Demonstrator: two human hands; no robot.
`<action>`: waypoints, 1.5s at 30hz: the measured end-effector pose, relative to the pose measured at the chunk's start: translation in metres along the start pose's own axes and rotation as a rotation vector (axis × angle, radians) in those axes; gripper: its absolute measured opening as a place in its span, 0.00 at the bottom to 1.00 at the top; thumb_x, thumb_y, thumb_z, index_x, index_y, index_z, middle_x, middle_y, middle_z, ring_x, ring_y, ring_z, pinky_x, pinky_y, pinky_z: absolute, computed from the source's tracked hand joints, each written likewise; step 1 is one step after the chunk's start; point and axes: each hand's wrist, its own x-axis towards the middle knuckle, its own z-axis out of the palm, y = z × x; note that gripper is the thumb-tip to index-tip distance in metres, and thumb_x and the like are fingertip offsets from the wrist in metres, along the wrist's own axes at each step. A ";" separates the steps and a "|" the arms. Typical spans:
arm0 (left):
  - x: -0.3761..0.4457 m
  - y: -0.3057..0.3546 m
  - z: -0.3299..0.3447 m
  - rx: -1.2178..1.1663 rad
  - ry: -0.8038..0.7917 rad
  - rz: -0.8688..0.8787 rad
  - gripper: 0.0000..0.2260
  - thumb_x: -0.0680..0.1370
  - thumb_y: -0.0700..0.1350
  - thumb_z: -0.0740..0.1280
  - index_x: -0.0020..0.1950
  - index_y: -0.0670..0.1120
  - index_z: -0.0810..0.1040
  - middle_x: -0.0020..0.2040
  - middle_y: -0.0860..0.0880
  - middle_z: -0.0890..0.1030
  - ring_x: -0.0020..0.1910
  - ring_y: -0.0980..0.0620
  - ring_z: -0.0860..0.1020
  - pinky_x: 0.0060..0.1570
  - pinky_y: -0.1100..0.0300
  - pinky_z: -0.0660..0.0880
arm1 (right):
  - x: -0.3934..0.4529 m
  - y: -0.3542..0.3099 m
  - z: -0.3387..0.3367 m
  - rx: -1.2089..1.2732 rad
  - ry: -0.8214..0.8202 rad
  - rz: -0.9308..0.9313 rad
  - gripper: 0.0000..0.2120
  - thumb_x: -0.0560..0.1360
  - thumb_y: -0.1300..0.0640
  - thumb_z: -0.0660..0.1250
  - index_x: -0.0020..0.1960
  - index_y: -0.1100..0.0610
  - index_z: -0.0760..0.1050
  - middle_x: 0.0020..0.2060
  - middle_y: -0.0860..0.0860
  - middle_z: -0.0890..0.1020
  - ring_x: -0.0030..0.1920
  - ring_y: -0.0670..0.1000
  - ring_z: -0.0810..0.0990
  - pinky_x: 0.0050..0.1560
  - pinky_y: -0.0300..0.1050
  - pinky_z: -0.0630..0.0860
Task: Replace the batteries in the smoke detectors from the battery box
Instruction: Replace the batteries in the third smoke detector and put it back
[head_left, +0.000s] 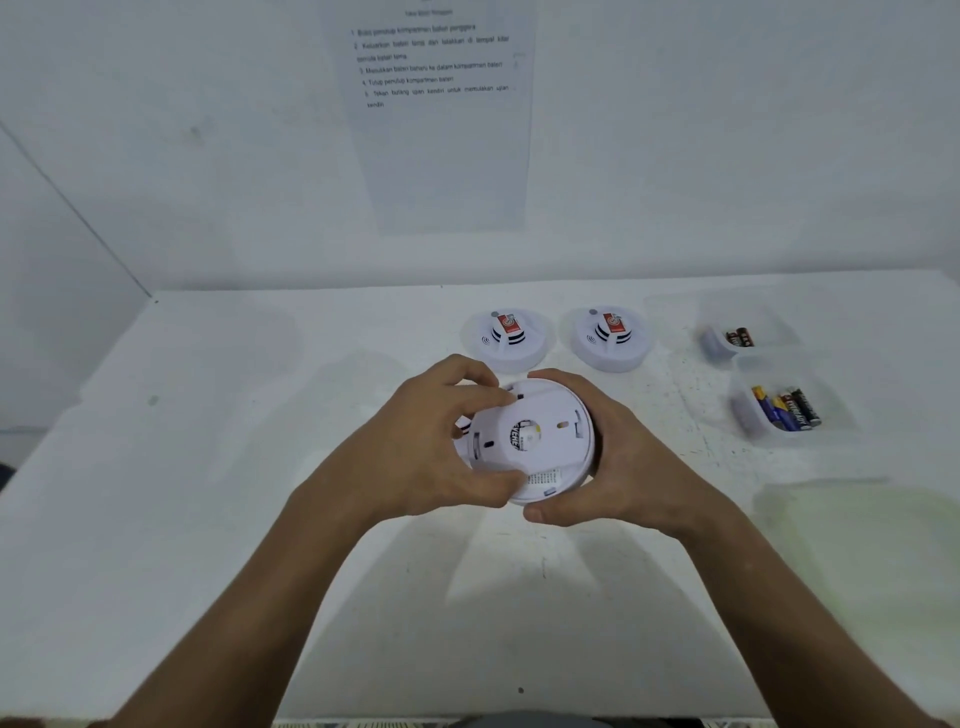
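Both hands grip smoke detector (535, 441) above table (208, 519) centre, back side up: left hand (431, 441) curled round at 9 o'clock, right hand (608, 457) at 3. Two detectors (511, 338) at 12, battery box (789, 408) w/ batteries at 2

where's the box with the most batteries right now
In the head view it is the nearer clear box on the table's right side, just in front of the smaller battery box and right of the held detector.
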 end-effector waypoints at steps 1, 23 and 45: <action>0.000 -0.001 -0.001 -0.005 -0.003 0.001 0.28 0.58 0.61 0.72 0.57 0.57 0.81 0.56 0.62 0.72 0.51 0.61 0.77 0.46 0.67 0.77 | 0.001 0.000 0.002 0.014 -0.003 0.004 0.44 0.59 0.61 0.82 0.70 0.49 0.67 0.62 0.45 0.78 0.64 0.49 0.77 0.59 0.46 0.79; 0.009 -0.028 -0.013 -0.299 -0.113 -0.036 0.29 0.62 0.42 0.78 0.63 0.53 0.80 0.53 0.55 0.76 0.49 0.55 0.82 0.42 0.63 0.79 | 0.017 -0.001 -0.002 0.046 -0.052 0.011 0.43 0.59 0.62 0.82 0.70 0.50 0.68 0.63 0.48 0.78 0.65 0.52 0.77 0.60 0.53 0.79; 0.006 -0.031 0.004 -0.420 -0.079 -0.046 0.42 0.64 0.45 0.81 0.73 0.57 0.66 0.66 0.57 0.76 0.64 0.54 0.76 0.62 0.53 0.75 | 0.030 0.009 -0.010 0.187 -0.013 -0.045 0.46 0.58 0.61 0.81 0.70 0.47 0.63 0.65 0.47 0.75 0.66 0.53 0.75 0.59 0.46 0.77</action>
